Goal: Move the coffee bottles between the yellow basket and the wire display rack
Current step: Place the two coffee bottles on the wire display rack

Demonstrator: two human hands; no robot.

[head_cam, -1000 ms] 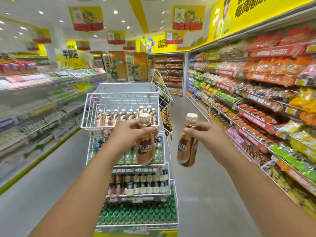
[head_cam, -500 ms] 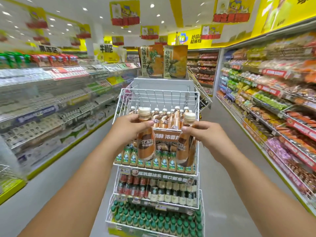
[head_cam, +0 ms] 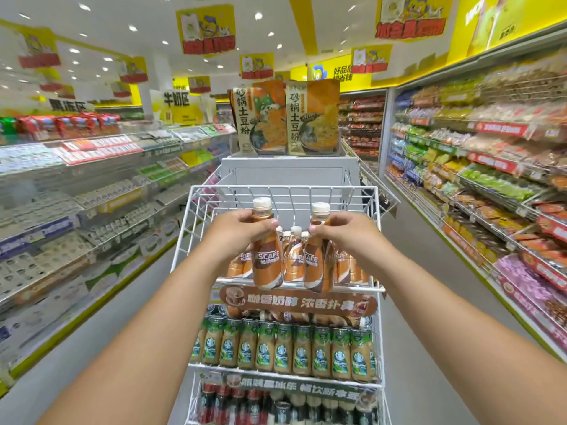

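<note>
A: Looking biggest first, the white wire display rack (head_cam: 376, 240) fills the aisle, its top tier holding a row of brown coffee bottles with cream caps (head_cam: 295, 259) along the front edge.

B: And the hands?

A: The left hand (head_cam: 236, 231) has its fingers curled round the neck of one brown Nescafe bottle (head_cam: 266, 256); the right hand (head_cam: 343, 230) pinches a second Nescafe bottle (head_cam: 317, 259) the same way. Both hang just over the top tier's front rail.

B: Risks?

A: Neck grips let bottles swing; either could clip the rail or topple the standing row. The yellow basket isn't in view.
</note>
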